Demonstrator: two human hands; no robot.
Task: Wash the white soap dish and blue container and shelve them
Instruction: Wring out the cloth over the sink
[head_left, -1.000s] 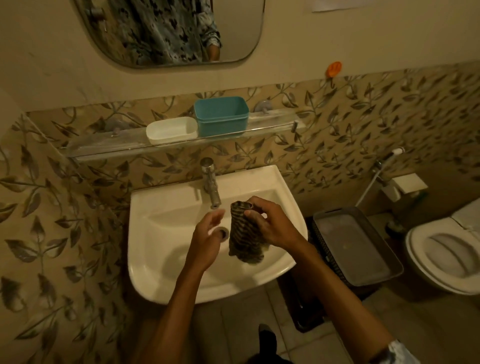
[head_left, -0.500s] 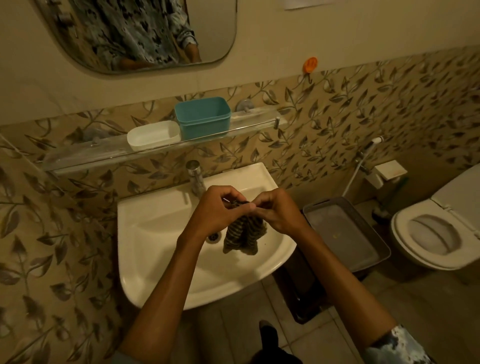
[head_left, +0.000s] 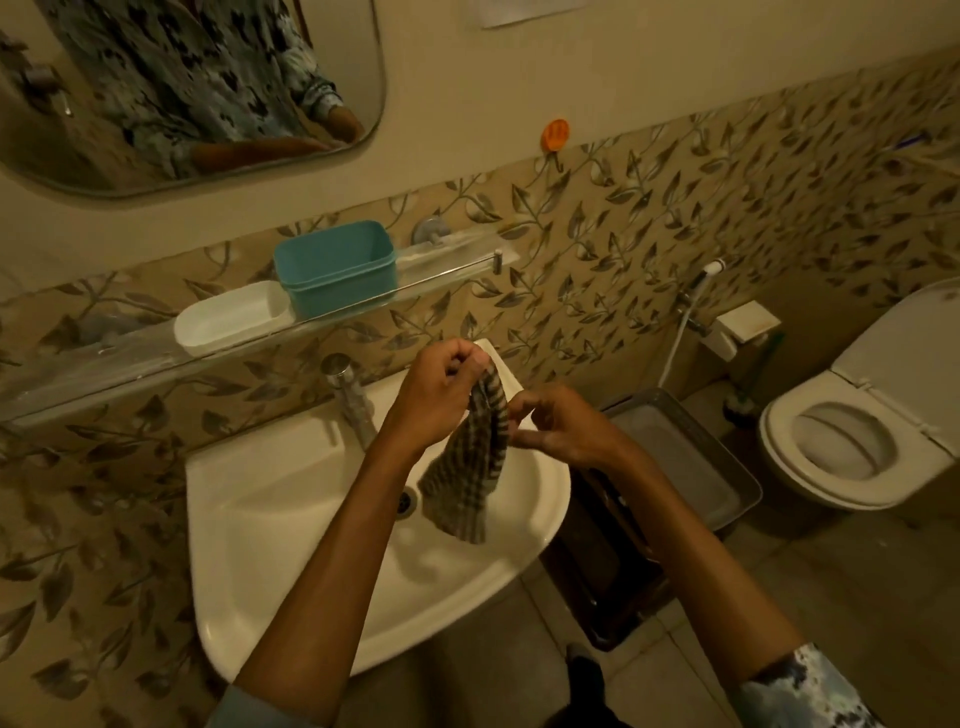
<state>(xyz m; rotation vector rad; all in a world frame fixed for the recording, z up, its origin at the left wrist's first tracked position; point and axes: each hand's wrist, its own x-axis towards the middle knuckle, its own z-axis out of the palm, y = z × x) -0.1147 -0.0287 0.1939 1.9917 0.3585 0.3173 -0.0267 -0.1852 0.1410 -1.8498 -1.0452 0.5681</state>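
Note:
The white soap dish (head_left: 228, 318) and the blue container (head_left: 336, 270) stand side by side on the glass wall shelf (head_left: 104, 361) above the sink; both look empty. Over the white sink (head_left: 291, 499), my left hand (head_left: 441, 395) pinches the top of a striped cloth (head_left: 470, 467), which hangs down into the basin. My right hand (head_left: 558, 428) is just right of the cloth, with curled fingers pinching its edge. Neither hand touches the dish or the container.
A metal tap (head_left: 353, 402) rises at the back of the sink, left of my hands. A grey tray on a dark bin (head_left: 685, 462) sits right of the sink, with a toilet (head_left: 852, 441) beyond it. A hand sprayer (head_left: 710, 270) and an orange hook (head_left: 555, 134) hang on the wall.
My left hand joined the right on the cloth, then lifted its top up toward the shelf, so the cloth now hangs longer. The view shifted left and closer.

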